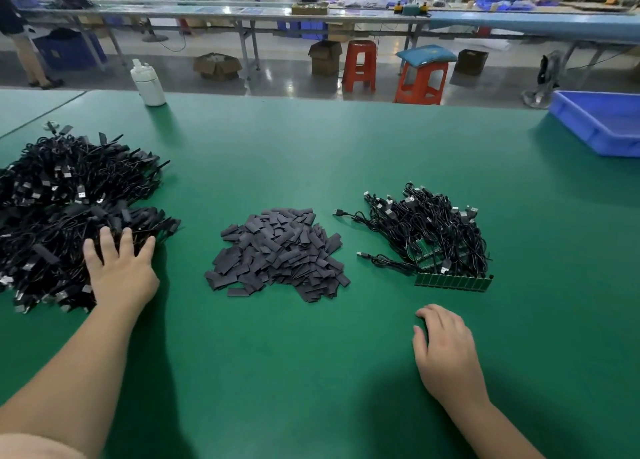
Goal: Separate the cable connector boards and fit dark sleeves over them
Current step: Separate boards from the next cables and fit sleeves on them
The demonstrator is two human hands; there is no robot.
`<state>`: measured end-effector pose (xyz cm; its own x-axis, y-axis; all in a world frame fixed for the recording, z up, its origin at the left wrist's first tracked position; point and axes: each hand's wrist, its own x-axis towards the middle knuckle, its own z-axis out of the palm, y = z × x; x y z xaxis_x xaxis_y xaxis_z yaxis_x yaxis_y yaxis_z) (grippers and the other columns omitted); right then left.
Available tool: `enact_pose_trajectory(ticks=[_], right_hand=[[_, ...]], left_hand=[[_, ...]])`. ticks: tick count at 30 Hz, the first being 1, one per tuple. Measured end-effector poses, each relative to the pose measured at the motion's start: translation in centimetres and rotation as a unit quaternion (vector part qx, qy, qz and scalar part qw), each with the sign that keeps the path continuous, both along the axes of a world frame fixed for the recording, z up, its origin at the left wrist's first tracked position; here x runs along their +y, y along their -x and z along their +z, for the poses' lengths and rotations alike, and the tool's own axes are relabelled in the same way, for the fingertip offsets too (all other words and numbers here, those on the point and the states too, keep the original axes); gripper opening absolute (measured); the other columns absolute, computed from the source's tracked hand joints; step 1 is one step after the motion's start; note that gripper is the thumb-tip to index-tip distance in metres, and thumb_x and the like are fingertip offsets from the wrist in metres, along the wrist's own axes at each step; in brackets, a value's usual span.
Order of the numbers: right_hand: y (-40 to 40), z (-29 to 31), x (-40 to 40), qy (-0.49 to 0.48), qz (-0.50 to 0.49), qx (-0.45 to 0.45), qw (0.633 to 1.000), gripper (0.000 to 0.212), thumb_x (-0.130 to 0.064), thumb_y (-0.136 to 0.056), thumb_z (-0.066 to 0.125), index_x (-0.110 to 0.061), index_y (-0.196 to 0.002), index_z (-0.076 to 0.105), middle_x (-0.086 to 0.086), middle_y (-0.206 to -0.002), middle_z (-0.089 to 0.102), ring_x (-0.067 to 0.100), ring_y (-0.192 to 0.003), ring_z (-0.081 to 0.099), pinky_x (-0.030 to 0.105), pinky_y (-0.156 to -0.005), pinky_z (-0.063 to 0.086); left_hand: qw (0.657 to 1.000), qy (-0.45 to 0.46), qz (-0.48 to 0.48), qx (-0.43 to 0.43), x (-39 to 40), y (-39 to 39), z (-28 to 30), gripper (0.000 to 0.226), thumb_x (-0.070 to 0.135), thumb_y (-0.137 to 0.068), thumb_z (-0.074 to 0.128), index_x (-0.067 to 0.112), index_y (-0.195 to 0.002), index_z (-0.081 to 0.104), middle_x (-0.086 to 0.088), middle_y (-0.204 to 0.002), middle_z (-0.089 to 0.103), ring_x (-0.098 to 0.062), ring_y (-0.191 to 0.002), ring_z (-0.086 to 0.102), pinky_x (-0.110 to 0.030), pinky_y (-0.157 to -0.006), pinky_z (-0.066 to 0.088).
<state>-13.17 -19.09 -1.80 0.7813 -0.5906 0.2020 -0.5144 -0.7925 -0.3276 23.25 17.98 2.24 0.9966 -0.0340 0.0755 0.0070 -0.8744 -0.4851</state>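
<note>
A strip of green connector boards, joined side by side under black cables, is seen right of centre beside flat dark sleeves, the left hand spread on a cable heap, the right hand loosely curled, the blue bin at upper right shown empty.

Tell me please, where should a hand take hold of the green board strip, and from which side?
Probably its bare near edge, from the person's side: the board strip lies flat, its far edge buried under the cable bundle. The right hand rests closest; pinch one end board there.
</note>
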Motion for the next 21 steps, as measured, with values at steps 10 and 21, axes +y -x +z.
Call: enact_pose_trajectory(ticks=[10,21], right_hand=[[-0.3,-0.2,0.0,0.037,0.001,-0.002,0.999,0.025,-0.017,-0.093,0.06,-0.01,-0.117,0.064,0.004,-0.12,0.062,0.025,-0.119,0.054,0.042,-0.101,0.044],[-0.1,0.7,0.4,0.021,-0.004,0.059,0.998,0.037,-0.032,-0.104,0.04,-0.019,-0.135,0.053,-0.004,-0.139,0.051,0.015,-0.133,0.041,0.033,-0.113,0.031]], left_hand=[[0.943,0.24,-0.177,-0.151,-5.1,2.5,1.3,0.058,0.023,-0.082,0.063,0.014,-0.139,0.052,-0.02,-0.16,0.016,-0.036,-0.15,0.004,-0.05,-0.12,-0.008],[0.901,0.331,-0.281,-0.009,-18.1,16.7,-3.8,0.068,0.056,-0.092,0.045,0.019,-0.149,0.038,-0.02,-0.161,0.014,-0.035,-0.15,0.005,-0.055,-0.12,0.006]])
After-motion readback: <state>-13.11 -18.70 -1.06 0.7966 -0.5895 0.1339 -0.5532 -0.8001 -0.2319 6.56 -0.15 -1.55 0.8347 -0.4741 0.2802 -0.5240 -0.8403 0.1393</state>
